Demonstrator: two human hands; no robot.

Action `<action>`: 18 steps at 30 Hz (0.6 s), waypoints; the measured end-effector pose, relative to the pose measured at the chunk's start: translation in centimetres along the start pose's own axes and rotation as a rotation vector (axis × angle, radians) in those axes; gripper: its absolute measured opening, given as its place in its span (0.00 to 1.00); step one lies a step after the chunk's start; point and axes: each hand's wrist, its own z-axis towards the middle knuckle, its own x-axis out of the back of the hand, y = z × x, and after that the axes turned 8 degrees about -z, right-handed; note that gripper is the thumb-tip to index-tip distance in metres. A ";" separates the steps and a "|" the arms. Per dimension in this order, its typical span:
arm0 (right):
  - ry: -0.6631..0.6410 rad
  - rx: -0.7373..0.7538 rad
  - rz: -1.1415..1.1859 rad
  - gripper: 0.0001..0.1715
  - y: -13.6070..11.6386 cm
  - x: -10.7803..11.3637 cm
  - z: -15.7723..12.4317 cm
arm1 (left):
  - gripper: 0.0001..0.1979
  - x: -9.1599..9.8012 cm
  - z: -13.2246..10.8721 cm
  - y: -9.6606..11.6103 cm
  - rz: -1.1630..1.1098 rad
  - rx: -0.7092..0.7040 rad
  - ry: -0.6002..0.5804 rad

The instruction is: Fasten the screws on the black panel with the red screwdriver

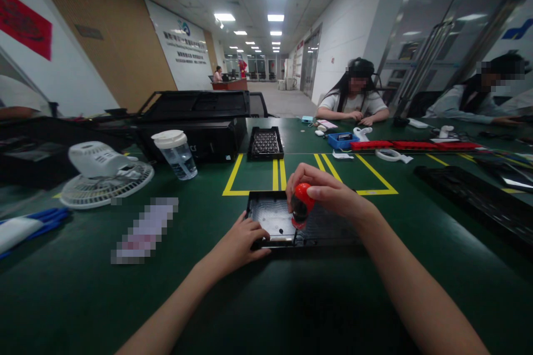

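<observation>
The left hand's [249, 237] half-curled fingers touch a shallow black plastic tray's [266, 214] near-left edge; whether they pinch, I cannot tell. Best brace there, keeping the stubby red-and-black screwdriver [305, 193], above the tray, upright in the right hand's [328, 193] closed fingers.

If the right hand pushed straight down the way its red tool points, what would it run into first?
The black tray, most likely: the tip of the red tool in the right hand leads down toward it. Whether they already touch, I can't tell from this view.
</observation>
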 end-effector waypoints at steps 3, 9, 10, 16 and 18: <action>0.000 -0.005 0.004 0.12 0.1 0.0 0.0 | 0.12 0.0 0.0 0.0 -0.007 -0.001 0.001; 0.007 -0.011 -0.011 0.13 -0.1 0.0 -0.1 | 0.12 0.1 0.0 0.1 -0.006 0.002 0.004; 0.007 -0.014 -0.020 0.14 -0.1 0.0 -0.1 | 0.12 0.1 0.0 0.2 -0.008 0.003 0.003; -0.013 -0.011 -0.106 0.18 -0.3 0.0 -0.1 | 0.12 0.1 0.0 0.2 0.003 0.002 0.003; -0.011 -0.001 -0.107 0.17 -0.3 0.0 -0.1 | 0.12 0.1 -0.1 0.2 0.002 0.003 0.006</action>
